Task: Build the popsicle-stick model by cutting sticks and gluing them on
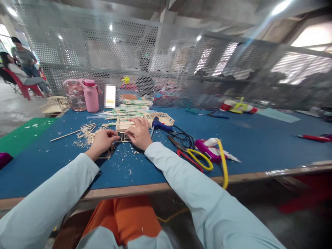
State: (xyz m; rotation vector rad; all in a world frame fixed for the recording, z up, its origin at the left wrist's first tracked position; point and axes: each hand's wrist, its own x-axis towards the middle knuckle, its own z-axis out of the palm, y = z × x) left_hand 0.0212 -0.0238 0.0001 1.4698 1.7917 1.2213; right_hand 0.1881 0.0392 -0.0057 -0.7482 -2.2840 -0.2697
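A small frame of thin wooden sticks (121,125) stands on the blue table. My left hand (103,140) is at its front left corner, thumb and fingertips pinched together at the frame's lower edge. Over the frame's right side lies my right hand (140,133), its fingers bent around the sticks and the thumb side near the front. Another stick frame (166,119) sits just behind and to the right. Left of my hands is a pile of short sticks (89,134) with crumbs around it.
A blue glue gun (162,125) with a black cord, yellow-handled scissors (199,157) and a purple tool (211,152) lie to the right. Pink bottle (91,97) and packed sticks (132,109) stand behind. Two people (24,60) are far left, beyond the mesh panel.
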